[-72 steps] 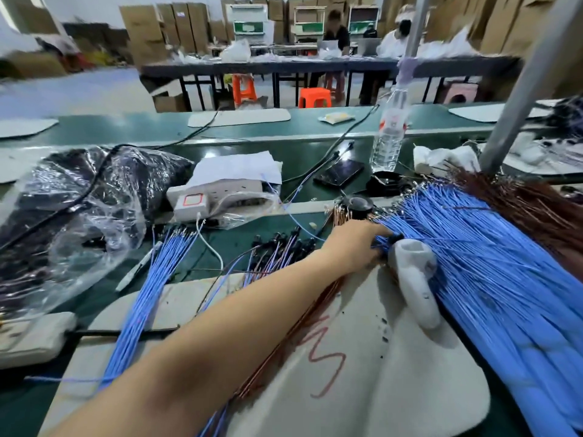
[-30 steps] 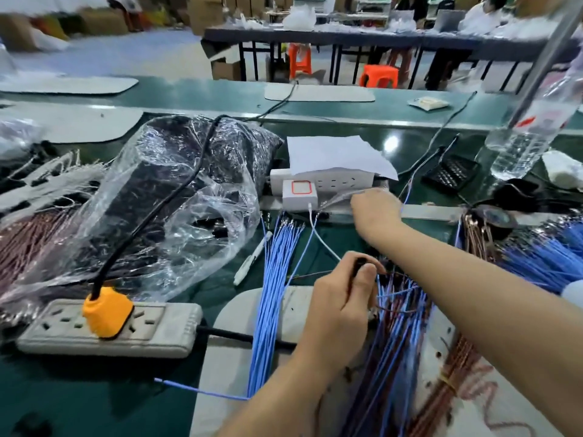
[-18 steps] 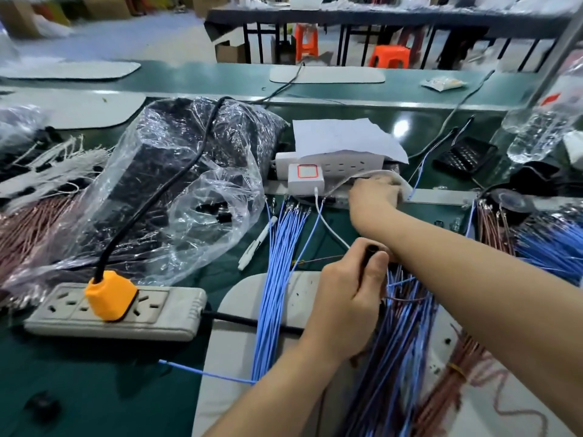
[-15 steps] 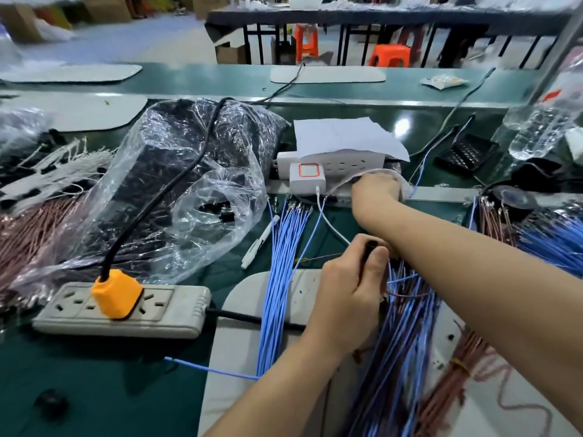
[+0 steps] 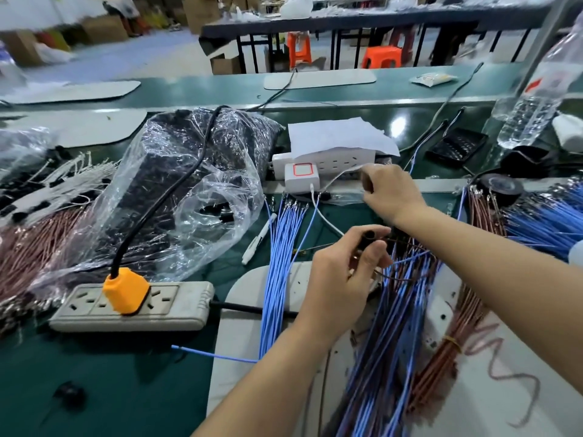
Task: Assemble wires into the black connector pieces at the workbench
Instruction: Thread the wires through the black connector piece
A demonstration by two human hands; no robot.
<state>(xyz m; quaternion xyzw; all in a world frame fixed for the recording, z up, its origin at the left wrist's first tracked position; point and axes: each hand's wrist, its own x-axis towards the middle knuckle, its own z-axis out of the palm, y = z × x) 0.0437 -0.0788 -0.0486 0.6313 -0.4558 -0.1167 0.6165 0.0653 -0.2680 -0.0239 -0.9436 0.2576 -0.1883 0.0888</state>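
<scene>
My left hand (image 5: 344, 275) holds a small black connector piece (image 5: 368, 236) between thumb and fingers. A blue and a brown wire trail from it to the right. My right hand (image 5: 392, 195) reaches forward over a small clear bag (image 5: 342, 197) below the white power strip (image 5: 334, 159). Its fingers are curled downward, and whatever they pinch is hidden. Loose blue wires (image 5: 280, 263) lie left of my left hand. A bundle of blue and brown wired pieces (image 5: 388, 342) lies under my right forearm on the white mat (image 5: 239, 310).
A grey power strip (image 5: 176, 307) with an orange plug (image 5: 126, 294) lies at the left front. Behind it sits a big plastic bag (image 5: 176, 190) of black parts. Brown wires (image 5: 31, 241) lie far left, blue wires (image 5: 542, 222) far right. A water bottle (image 5: 533, 105) and a tape roll (image 5: 501, 187) stand at the right rear.
The view swung left from the big blue wire pile to the bench centre. My right hand reached to the clear bag and stays there. My left thumb shifted, showing the connector more.
</scene>
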